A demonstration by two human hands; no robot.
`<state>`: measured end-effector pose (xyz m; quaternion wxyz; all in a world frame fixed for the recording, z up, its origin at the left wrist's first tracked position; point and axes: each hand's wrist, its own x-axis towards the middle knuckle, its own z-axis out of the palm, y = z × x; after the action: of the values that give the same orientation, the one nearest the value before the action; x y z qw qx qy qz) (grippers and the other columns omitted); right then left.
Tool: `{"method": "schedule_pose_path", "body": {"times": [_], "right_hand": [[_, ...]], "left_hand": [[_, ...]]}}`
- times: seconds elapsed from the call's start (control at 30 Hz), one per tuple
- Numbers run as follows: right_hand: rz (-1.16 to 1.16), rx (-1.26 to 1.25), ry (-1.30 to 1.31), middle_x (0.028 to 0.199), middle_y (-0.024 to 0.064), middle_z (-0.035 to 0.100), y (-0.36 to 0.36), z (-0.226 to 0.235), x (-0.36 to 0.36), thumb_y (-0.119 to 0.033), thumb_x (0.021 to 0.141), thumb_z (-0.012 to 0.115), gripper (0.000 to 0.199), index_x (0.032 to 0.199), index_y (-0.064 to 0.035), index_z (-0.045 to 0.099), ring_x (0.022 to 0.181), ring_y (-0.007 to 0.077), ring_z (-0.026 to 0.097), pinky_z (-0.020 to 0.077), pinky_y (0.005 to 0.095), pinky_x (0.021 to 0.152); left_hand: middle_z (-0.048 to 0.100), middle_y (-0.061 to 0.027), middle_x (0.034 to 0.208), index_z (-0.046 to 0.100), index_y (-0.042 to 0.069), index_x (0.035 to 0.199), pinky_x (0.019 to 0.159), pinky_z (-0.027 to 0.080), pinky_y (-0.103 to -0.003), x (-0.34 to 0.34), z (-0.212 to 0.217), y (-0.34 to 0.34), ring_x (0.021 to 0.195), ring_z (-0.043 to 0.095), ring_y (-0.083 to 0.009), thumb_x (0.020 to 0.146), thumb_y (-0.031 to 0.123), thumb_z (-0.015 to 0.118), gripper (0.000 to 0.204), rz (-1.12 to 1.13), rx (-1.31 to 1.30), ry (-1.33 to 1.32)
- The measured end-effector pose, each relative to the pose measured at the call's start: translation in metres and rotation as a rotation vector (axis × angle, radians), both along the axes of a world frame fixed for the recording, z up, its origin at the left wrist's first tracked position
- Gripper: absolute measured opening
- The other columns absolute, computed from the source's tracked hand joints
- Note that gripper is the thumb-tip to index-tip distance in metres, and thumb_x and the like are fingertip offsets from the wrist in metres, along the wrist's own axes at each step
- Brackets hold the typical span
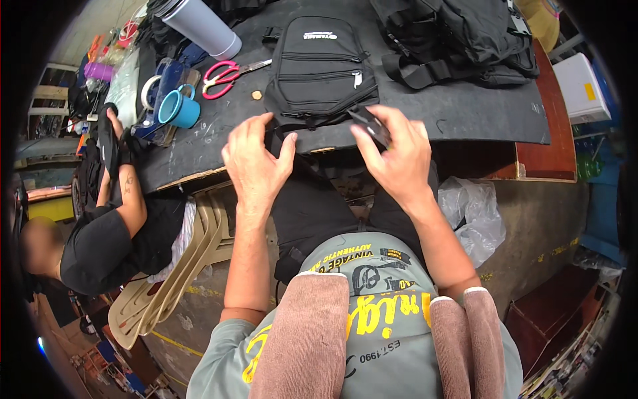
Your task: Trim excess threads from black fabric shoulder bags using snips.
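Note:
A small black bag [319,70] with zipped pockets lies flat on the dark table in front of me. My right hand [399,153] is at the bag's near right corner. Between its thumb and fingers is a black piece that looks like a plastic buckle [371,126], slightly blurred. My left hand [258,156] hovers over the table's near edge by the bag's near left corner. Its thumb stands apart from the curved fingers, and a black strap [274,138] shows just behind the gap.
Left of the bag lie pink-handled scissors [222,78], with a blue mug [179,108] and a grey tumbler [203,30] beyond. More black bags [465,46] are heaped at the far right. A co-worker [100,246] sits at the left on stacked plastic chairs [166,286].

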<state>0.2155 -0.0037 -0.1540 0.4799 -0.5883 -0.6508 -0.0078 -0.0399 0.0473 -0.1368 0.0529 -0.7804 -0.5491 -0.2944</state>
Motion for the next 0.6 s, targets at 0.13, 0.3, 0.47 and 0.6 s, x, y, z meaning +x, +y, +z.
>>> {"method": "schedule_pose_path", "body": {"times": [0.13,0.3,0.47,0.6], "right_hand": [[0.121,0.092,-0.052,0.097,0.0047,0.085,0.059,0.010,-0.035,-0.032,0.093,0.095,0.038,0.120,-0.0090,0.081,0.079,0.0260,0.075,0.0500,0.0381,0.086],[-0.112,-0.139,-0.198,0.095,0.0105,0.085,0.116,-0.019,0.022,-0.034,0.097,0.090,0.028,0.111,-0.0110,0.085,0.086,0.0330,0.081,0.0571,0.0426,0.084],[-0.114,-0.177,-0.172,0.090,0.0128,0.084,0.121,-0.023,0.025,-0.032,0.098,0.089,0.026,0.111,-0.0109,0.085,0.085,0.0362,0.082,0.0615,0.0460,0.084],[-0.105,-0.119,-0.222,0.088,0.0126,0.083,0.122,-0.022,0.028,-0.031,0.099,0.088,0.026,0.111,-0.0091,0.084,0.082,0.0363,0.081,0.0608,0.0453,0.080]], "left_hand": [[0.077,-0.0148,0.120,0.076,0.006,0.129,0.110,0.053,-0.056,-0.011,-0.012,-0.005,0.122,0.072,-0.0385,0.088,0.010,0.088,0.043,-0.021,-0.133,-0.288],[0.078,-0.0129,0.116,0.078,0.006,0.109,0.104,0.056,-0.051,-0.046,-0.004,-0.021,0.122,0.072,-0.0370,0.087,-0.001,0.078,0.023,-0.227,-0.058,-0.181],[0.079,-0.0112,0.108,0.077,0.005,0.099,0.099,0.058,-0.046,-0.075,0.010,-0.035,0.116,0.073,-0.0359,0.085,-0.009,0.071,0.020,-0.333,-0.032,0.002],[0.079,-0.0112,0.102,0.077,0.005,0.100,0.097,0.058,-0.044,-0.071,0.021,-0.028,0.110,0.074,-0.0361,0.087,-0.009,0.070,0.021,-0.143,0.016,-0.209]]}}
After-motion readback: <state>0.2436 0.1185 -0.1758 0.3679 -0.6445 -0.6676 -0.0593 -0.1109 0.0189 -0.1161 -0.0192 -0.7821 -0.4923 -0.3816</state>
